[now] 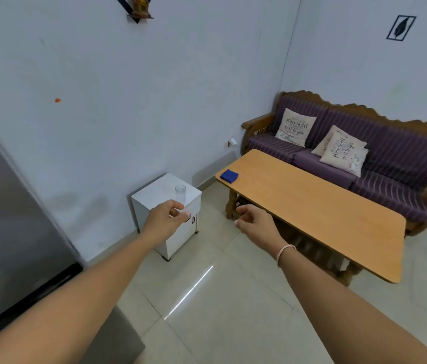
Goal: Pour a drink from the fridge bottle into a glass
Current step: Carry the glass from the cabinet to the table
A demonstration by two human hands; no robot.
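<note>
Both arms (118, 261) outstretched; glass (180, 193) atop cabinet (154, 198).

Both bare forearms are stretched forward from the lower corners of the view, converging toward the centre. The left hand (166, 219) is held with its fingers loosely curled and the thumb set above them; nothing is gripped. The right hand (255, 222) is held level with it and a little apart, its fingers likewise loosely curled and empty. A thin pale bangle (285, 253) is worn at the right wrist.
</note>
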